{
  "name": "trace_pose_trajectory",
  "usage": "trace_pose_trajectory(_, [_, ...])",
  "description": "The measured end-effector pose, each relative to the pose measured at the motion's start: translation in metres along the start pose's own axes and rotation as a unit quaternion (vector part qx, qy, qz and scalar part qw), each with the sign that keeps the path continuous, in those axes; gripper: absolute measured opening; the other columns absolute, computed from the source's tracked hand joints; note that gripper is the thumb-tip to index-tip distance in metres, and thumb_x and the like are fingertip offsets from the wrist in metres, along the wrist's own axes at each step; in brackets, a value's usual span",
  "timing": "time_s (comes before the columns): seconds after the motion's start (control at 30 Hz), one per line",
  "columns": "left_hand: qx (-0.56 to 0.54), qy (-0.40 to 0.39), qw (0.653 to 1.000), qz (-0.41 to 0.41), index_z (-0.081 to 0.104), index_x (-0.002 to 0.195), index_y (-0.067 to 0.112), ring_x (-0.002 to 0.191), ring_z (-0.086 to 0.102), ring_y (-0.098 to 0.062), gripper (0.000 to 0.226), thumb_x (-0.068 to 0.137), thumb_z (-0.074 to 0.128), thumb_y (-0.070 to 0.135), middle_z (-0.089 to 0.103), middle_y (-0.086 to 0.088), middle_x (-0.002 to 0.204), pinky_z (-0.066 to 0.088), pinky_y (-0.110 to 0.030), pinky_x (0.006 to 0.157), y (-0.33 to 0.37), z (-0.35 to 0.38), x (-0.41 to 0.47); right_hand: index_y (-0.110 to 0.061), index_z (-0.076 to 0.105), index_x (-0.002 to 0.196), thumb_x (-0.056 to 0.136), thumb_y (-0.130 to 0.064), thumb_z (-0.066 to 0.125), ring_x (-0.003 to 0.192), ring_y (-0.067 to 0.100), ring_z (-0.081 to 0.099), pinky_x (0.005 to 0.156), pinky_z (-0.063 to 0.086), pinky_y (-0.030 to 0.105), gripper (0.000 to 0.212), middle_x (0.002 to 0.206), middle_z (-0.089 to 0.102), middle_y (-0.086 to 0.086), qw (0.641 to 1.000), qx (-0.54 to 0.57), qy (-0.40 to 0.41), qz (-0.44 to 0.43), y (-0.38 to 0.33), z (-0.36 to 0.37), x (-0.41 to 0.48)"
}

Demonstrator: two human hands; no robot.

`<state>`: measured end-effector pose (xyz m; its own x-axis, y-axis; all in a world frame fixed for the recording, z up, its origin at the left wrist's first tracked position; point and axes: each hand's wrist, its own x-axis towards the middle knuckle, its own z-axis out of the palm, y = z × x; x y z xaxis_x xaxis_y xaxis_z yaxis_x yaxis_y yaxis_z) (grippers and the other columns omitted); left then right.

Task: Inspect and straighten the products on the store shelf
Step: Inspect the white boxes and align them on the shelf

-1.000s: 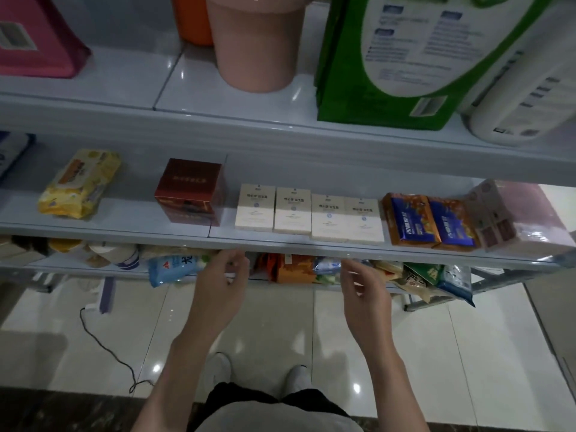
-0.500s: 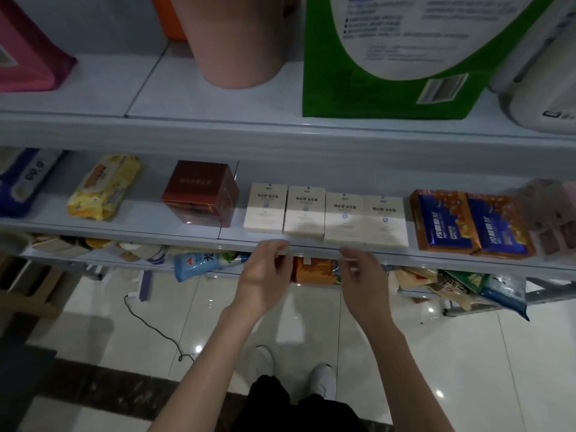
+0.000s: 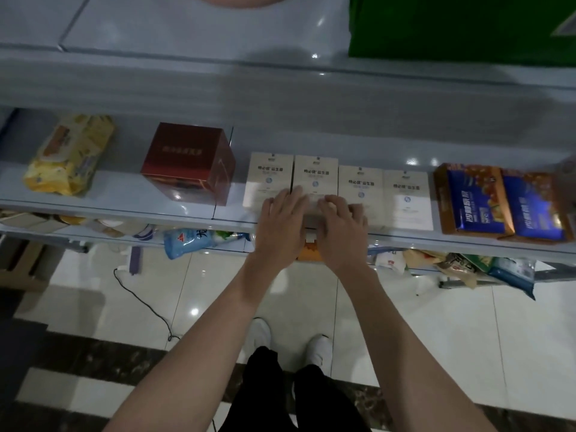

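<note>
Here, on the middle shelf (image 3: 124,190), four cream boxes (image 3: 406,194) lie flat, side by side in one row. Each carries the same short line of dark Chinese characters with a small round blue mark under it, but the characters are too small and blurred for me to read them surely. The far edges of the two left boxes stand a small step beyond those of the other two. Both hands are on this row. The left hand (image 3: 282,224) lies with its fingers nearly straight and close together over the near ends of the first and second box — it rests on them and clasps nothing. The right hand (image 3: 341,229) is just beside it, fingers bent at the knuckles over the near ends of the second and third box; because of the blur I cannot tell if they grip a box or only press on it. Left of the row stands one dark red box (image 3: 187,160) with gold writing, not readable, and further left lies one yellow soft pack (image 3: 70,154). To the right lie two blue-and-orange boxes (image 3: 475,201), touching each other, with big white characters. On the shelf above, one green box (image 3: 461,26) shows. Below — on the lower shelf — I see one blue-and-white pouch (image 3: 190,243) and one orange pack (image 3: 308,254) between the wrists.
</note>
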<state>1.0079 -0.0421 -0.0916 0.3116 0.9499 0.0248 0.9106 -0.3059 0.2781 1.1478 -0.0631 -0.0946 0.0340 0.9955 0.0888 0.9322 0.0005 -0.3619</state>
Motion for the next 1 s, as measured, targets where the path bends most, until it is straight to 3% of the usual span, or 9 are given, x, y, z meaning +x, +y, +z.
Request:
trace_pose_trajectory(0.13, [0.024,0.056,0.998,0.020,0.060,0.131,0.010,0.138,0.045,-0.033,0.049,0.083,0.071,0.011,0.055,-0.009,0.144,0.028,-0.048,0.113,-0.001,0.005,-0.014,-0.012,0.070,0.122,0.080,-0.009,0.075,0.103,0.037,0.057,0.081,0.050,0.044,0.043,0.129,0.066,0.004,0.998,-0.030,0.061,-0.011,-0.002,0.006,-0.013])
trace_pose_trajectory(0.3, [-0.020,0.075,0.997,-0.025,0.064,0.128,0.015,0.141,0.041,-0.038,0.035,0.096,0.052,0.021,0.046,-0.018,0.152,0.035,-0.050,0.112,0.007,0.009,-0.043,-0.013,0.073,0.110,0.093,-0.022,0.051,0.103,0.036,0.057,0.086,0.049,0.045,0.029,0.123,0.068,0.004,0.996,0.033,0.087,0.013,-0.011,0.010,-0.041])
trace_pose_trajectory(0.4, [-0.119,0.067,0.985,-0.103,0.066,0.120,0.018,0.130,0.049,-0.038,0.026,0.099,0.051,0.024,0.044,-0.019,0.144,0.047,-0.051,0.105,0.018,0.009,-0.057,-0.006,0.073,0.102,0.093,-0.007,0.064,0.096,0.034,0.066,0.081,0.056,0.048,0.012,0.117,0.067,0.011,0.985,0.128,0.109,0.029,-0.015,0.016,-0.053])
trace_pose_trajectory(0.47, [-0.186,0.055,0.973,-0.125,0.065,0.119,0.015,0.117,0.060,-0.035,0.022,0.098,0.058,0.017,0.049,-0.015,0.136,0.054,-0.052,0.092,0.022,0.009,-0.062,-0.003,0.073,0.100,0.088,0.002,0.073,0.095,0.030,0.068,0.077,0.060,0.046,0.013,0.114,0.064,0.014,0.978,0.167,0.116,0.043,-0.017,0.017,-0.058])
trace_pose_trajectory(0.57, [-0.219,0.059,0.959,-0.167,0.060,0.119,0.010,0.102,0.065,-0.036,0.022,0.098,0.060,0.016,0.055,-0.013,0.125,0.055,-0.053,0.084,0.027,0.004,-0.067,-0.008,0.069,0.116,0.091,-0.006,0.073,0.096,0.032,0.066,0.077,0.060,0.047,0.026,0.121,0.057,0.016,0.970,0.192,0.099,0.111,-0.023,0.011,-0.065])
trace_pose_trajectory(0.7, [-0.248,0.042,0.935,-0.251,0.047,0.137,0.009,0.102,0.065,-0.036,0.037,0.103,0.052,0.025,0.057,-0.013,0.128,0.056,-0.049,0.084,0.032,-0.012,-0.074,-0.010,0.051,0.144,0.102,-0.025,0.061,0.110,0.029,0.056,0.094,0.051,0.042,0.047,0.139,0.047,0.017,0.928,0.267,0.015,0.258,-0.027,-0.004,-0.069])
trace_pose_trajectory(0.83, [-0.266,0.021,0.926,-0.266,0.061,0.122,0.012,0.100,0.066,-0.030,0.024,0.105,0.048,0.023,0.067,-0.009,0.116,0.056,-0.047,0.086,0.033,-0.024,-0.087,-0.014,0.067,0.129,0.105,-0.023,0.054,0.100,0.014,0.053,0.089,0.041,0.024,0.029,0.128,0.061,0.010,0.902,0.317,-0.011,0.293,-0.026,-0.021,-0.077])
trace_pose_trajectory(0.9, [-0.283,0.015,0.919,-0.276,0.063,0.124,0.015,0.096,0.066,-0.024,0.025,0.106,0.048,0.025,0.067,-0.004,0.116,0.057,-0.040,0.082,0.035,-0.031,-0.094,-0.016,0.068,0.127,0.104,-0.021,0.055,0.102,0.014,0.059,0.089,0.044,0.025,0.026,0.124,0.063,0.004,0.885,0.355,-0.003,0.302,-0.028,-0.028,-0.084])
trace_pose_trajectory(1.0, [-0.321,0.043,0.905,-0.274,0.064,0.123,0.019,0.082,0.063,-0.003,0.023,0.105,0.051,0.020,0.065,0.009,0.107,0.047,-0.010,0.067,0.043,-0.050,-0.104,-0.022,0.067,0.125,0.103,-0.022,0.057,0.097,0.002,0.061,0.083,0.048,0.018,0.024,0.124,0.064,0.000,0.870,0.397,0.019,0.291,-0.034,-0.045,-0.095])
